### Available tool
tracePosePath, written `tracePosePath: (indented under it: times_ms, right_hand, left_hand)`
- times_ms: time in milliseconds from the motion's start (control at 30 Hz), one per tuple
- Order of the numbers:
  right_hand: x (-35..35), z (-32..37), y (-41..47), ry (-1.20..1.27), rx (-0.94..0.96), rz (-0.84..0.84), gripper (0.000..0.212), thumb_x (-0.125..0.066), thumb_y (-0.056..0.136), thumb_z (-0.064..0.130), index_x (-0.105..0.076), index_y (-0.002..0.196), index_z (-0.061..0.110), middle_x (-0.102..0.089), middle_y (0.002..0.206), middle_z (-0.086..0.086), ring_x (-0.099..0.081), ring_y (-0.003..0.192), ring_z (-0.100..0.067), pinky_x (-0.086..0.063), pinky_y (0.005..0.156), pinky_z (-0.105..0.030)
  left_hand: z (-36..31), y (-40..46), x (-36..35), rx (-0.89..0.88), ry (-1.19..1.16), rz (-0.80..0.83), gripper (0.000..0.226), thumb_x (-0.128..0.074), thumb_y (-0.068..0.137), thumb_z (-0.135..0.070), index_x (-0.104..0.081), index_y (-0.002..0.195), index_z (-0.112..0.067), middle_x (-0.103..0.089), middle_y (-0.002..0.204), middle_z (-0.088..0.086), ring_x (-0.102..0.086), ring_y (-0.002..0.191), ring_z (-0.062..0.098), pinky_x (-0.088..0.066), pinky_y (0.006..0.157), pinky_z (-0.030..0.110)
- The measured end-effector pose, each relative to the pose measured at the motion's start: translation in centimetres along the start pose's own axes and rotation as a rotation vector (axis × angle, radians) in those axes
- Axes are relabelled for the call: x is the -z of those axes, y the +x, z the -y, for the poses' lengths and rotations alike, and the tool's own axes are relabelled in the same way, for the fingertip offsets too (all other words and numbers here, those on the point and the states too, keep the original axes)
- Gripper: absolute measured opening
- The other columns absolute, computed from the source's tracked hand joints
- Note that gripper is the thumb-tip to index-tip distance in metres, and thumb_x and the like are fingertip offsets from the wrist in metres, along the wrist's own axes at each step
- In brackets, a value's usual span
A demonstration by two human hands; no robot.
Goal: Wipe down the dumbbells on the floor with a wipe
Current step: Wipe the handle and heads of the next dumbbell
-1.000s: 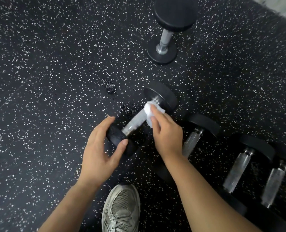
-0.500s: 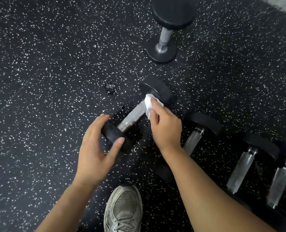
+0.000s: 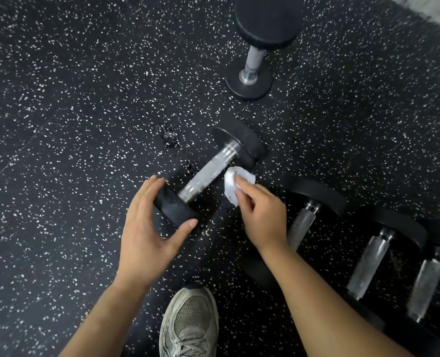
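Observation:
A black dumbbell with a knurled metal handle (image 3: 208,173) lies diagonally on the speckled floor. My left hand (image 3: 147,228) cups its near black head between fingers and thumb. My right hand (image 3: 262,215) pinches a crumpled white wipe (image 3: 233,185) just right of the handle, off the metal. Three more dumbbells lie in a row to the right: the nearest one (image 3: 304,222) is partly hidden behind my right hand, then a second dumbbell (image 3: 373,261) and a third dumbbell (image 3: 427,284).
A larger dumbbell (image 3: 252,63) stands on end at the top centre. My grey sneaker (image 3: 190,323) is at the bottom centre. Small dark scuffs (image 3: 171,136) mark the black speckled rubber floor (image 3: 72,124) left of the held dumbbell.
My right hand has slid the wipe off the far end of the handle, down and to the right, leaving the whole handle bare. My left hand stays on the near head.

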State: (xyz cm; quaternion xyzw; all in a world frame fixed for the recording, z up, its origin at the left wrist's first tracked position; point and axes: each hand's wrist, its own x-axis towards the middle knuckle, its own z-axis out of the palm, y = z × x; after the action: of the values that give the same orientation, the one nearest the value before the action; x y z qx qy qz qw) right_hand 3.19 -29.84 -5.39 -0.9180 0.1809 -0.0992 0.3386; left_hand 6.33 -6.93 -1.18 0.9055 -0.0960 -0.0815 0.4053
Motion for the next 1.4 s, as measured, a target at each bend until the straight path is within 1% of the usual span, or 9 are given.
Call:
tracePosePath:
  times_ms: [133, 233, 400, 500, 600, 733, 900, 1100, 1400]
  right_hand:
    - [0.6, 1.9, 1.2, 0.069, 0.097, -0.109, 0.025, -0.065, 0.103, 0.02, -0.075, 0.125, 0.026, -0.07, 0.091, 0.012, -0.059, 0.063, -0.006, -0.05, 0.053, -0.029]
    - [-0.6, 3.5, 3.0, -0.064, 0.131, -0.172, 0.029, -0.063, 0.1, 0.013, -0.076, 0.122, 0.026, -0.066, 0.087, 0.008, -0.057, 0.057, -0.014, -0.046, 0.046, -0.032]
    - [-2.8, 4.8, 3.0, -0.063, 0.051, -0.019, 0.038, -0.048, 0.104, 0.022, -0.066, 0.136, 0.029, -0.064, 0.099, 0.001, -0.06, 0.059, -0.023, -0.045, 0.052, -0.033]
    - [-2.8, 5.0, 1.6, -0.017, 0.251, 0.129, 0.042, -0.041, 0.101, 0.025, -0.069, 0.132, 0.028, -0.064, 0.102, 0.002, -0.06, 0.064, -0.018, -0.046, 0.053, -0.028]
    - [-2.7, 5.0, 0.4, -0.043, 0.384, 0.284, 0.041, -0.047, 0.093, 0.018, -0.069, 0.126, 0.028, -0.061, 0.101, 0.005, -0.063, 0.071, -0.021, -0.054, 0.055, -0.038]
    - [-2.8, 4.7, 2.5, -0.118, 0.392, 0.112, 0.022, -0.06, 0.101, 0.028, -0.075, 0.116, 0.026, -0.062, 0.089, 0.005, -0.059, 0.059, -0.019, -0.048, 0.045, -0.032]
    - [-2.6, 4.1, 4.5, -0.203, 0.12, -0.052, 0.028, -0.054, 0.102, 0.029, -0.073, 0.123, 0.025, -0.064, 0.088, 0.003, -0.057, 0.055, -0.018, -0.043, 0.046, -0.029]
    - [-3.5, 5.3, 1.4, -0.121, 0.508, 0.238, 0.037, -0.05, 0.092, 0.013, -0.07, 0.122, 0.021, -0.063, 0.094, 0.002, -0.063, 0.062, -0.023, -0.054, 0.048, -0.037]
    - [-2.9, 4.9, 6.0, -0.255, 0.105, -0.069, 0.009, -0.07, 0.096, 0.024, -0.077, 0.1, 0.021, -0.066, 0.08, 0.005, -0.046, 0.052, -0.011, -0.017, 0.046, -0.017]
  left_hand:
    - [0.0, 0.0, 0.0, -0.007, -0.003, -0.011, 0.092, -0.079, 0.076, -0.053, -0.042, 0.153, -0.018, -0.045, 0.159, 0.0, -0.041, 0.15, 0.02, -0.037, 0.121, 0.049]
    - [-0.1, -0.1, 0.1, 0.001, -0.009, -0.02, 0.092, -0.08, 0.077, -0.052, -0.04, 0.154, -0.021, -0.046, 0.156, -0.004, -0.045, 0.146, 0.019, -0.038, 0.12, 0.046]
    - [0.1, 0.0, 0.3, 0.008, -0.007, -0.034, 0.093, -0.081, 0.078, -0.049, -0.038, 0.155, -0.019, -0.049, 0.154, -0.001, -0.048, 0.143, 0.02, -0.041, 0.117, 0.049]
    - [0.3, 0.1, 0.3, -0.004, 0.002, -0.053, 0.088, -0.08, 0.08, -0.046, -0.041, 0.153, -0.017, -0.051, 0.152, 0.0, -0.05, 0.141, 0.023, -0.043, 0.115, 0.051]
    - [0.5, 0.1, 0.4, -0.008, -0.001, -0.069, 0.086, -0.083, 0.084, -0.044, -0.041, 0.153, -0.016, -0.051, 0.152, 0.0, -0.05, 0.141, 0.024, -0.043, 0.114, 0.051]
    - [0.3, 0.2, 0.6, -0.03, 0.013, -0.067, 0.085, -0.082, 0.084, -0.044, -0.04, 0.153, -0.016, -0.05, 0.154, 0.0, -0.048, 0.143, 0.023, -0.041, 0.117, 0.049]
    - [0.3, 0.5, 0.8, -0.021, 0.022, -0.091, 0.081, -0.078, 0.086, -0.043, -0.041, 0.153, -0.016, -0.051, 0.153, 0.001, -0.049, 0.141, 0.022, -0.041, 0.116, 0.047]
    - [0.2, 0.7, 0.8, -0.047, 0.007, -0.102, 0.078, -0.076, 0.086, -0.038, -0.043, 0.151, -0.012, -0.052, 0.152, 0.004, -0.05, 0.141, 0.026, -0.043, 0.114, 0.052]
    - [0.2, 1.0, 1.2, -0.003, 0.043, -0.081, 0.086, -0.082, 0.083, -0.035, -0.039, 0.154, -0.014, -0.047, 0.156, 0.001, -0.045, 0.146, 0.024, -0.038, 0.119, 0.05]
